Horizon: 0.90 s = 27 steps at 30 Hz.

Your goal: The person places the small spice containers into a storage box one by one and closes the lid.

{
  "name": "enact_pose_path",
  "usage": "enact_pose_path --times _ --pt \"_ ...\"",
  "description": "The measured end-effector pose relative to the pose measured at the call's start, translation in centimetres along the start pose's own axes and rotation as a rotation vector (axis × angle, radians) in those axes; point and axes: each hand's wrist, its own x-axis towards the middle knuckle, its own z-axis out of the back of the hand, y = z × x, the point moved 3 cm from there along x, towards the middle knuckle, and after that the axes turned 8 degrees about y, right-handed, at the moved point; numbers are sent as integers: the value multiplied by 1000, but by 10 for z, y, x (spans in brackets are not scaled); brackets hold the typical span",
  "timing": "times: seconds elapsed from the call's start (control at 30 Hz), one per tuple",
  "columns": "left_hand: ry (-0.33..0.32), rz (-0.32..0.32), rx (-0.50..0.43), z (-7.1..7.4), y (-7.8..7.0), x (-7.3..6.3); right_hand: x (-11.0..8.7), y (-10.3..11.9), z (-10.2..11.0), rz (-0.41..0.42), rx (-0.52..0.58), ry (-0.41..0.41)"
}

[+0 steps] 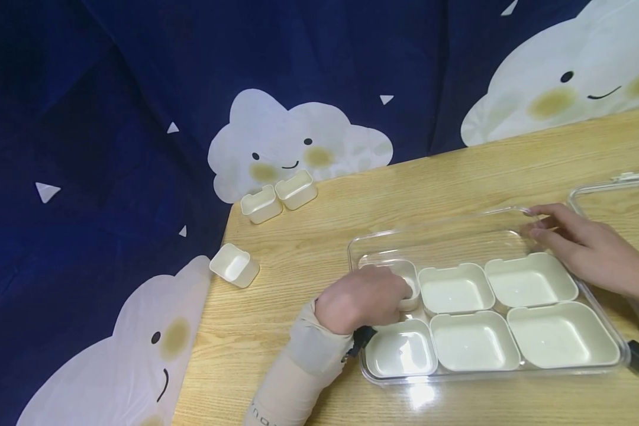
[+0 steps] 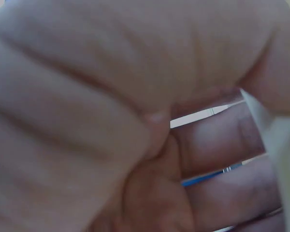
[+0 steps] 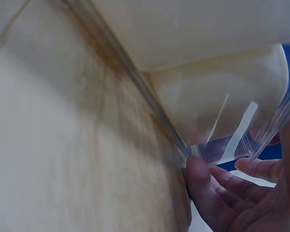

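Observation:
A clear plastic box (image 1: pixel 426 226) sits on the table with cream compartment bins set in two rows inside it. My left hand (image 1: pixel 363 299) reaches over its left side and grips the back-left cream bin (image 1: pixel 409 271), covering much of it. Close up in the left wrist view, the fingers (image 2: pixel 222 145) bend beside a cream wall (image 2: pixel 285 140). At the box's back right corner my right hand (image 1: pixel 591 248) holds the clear wall. The right wrist view shows thumb and fingers (image 3: pixel 198 179) on that clear corner, near a cream bin (image 3: pixel 222 92).
Two small cream bins (image 1: pixel 261 205) stand side by side at the table's back left edge, and another bin (image 1: pixel 234 265) lies nearer on the left. A clear lid-like panel (image 1: pixel 617 188) with a latch lies at the right. A dark blue cloud-patterned curtain (image 1: pixel 351 53) hangs behind.

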Motion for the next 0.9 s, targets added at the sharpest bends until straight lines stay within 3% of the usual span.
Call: enact_pose_path --times 0.47,0.67,0.9 --pt "58 -58 -82 -1 -2 -1 1 1 1 2 -6 -3" --pt "82 -55 -100 -1 -3 -2 1 2 1 5 -10 -4" --pt "75 -80 -96 -1 -3 -4 0 2 1 11 -12 -6"
